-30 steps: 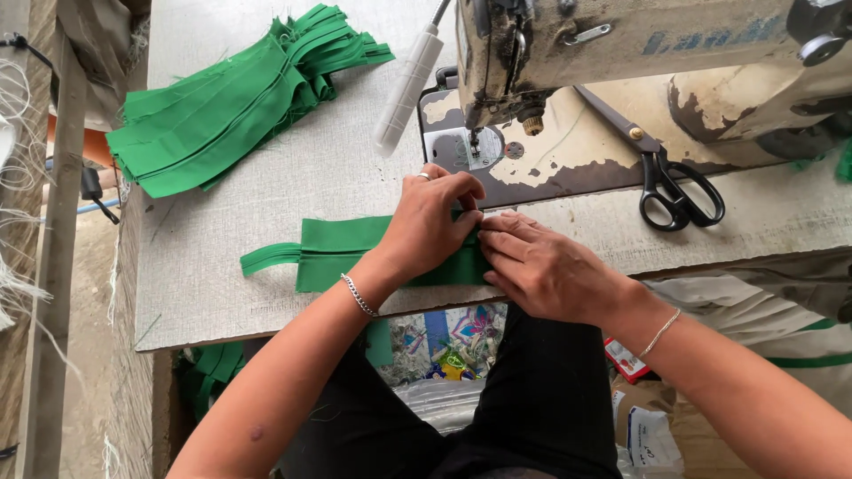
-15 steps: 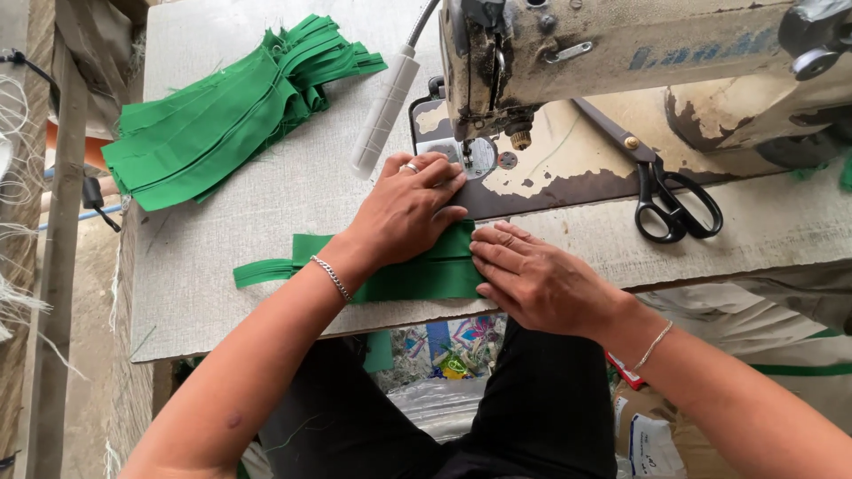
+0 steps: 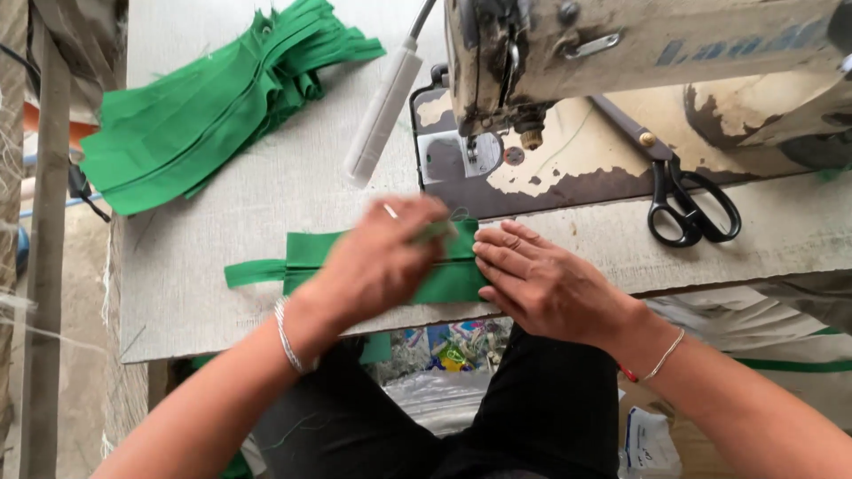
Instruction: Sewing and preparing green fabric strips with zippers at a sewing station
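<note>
A folded green fabric strip lies along the near edge of the sewing table. My left hand, blurred with motion, rests on top of it, and its fingers seem to pinch the upper fold. My right hand lies flat on the strip's right end, fingers pointing left and slightly spread. Both hands are just in front of the worn sewing machine, whose needle and presser foot stand a short way beyond the fabric.
A pile of green fabric strips lies at the back left of the table. A white tube lamp slants beside the machine. Black scissors rest on the machine bed at the right. Bags and packets sit below the table.
My left hand has drawn back from the needle plate toward me onto the green strip and is blurred. The right hand has stayed on the strip's right end.
</note>
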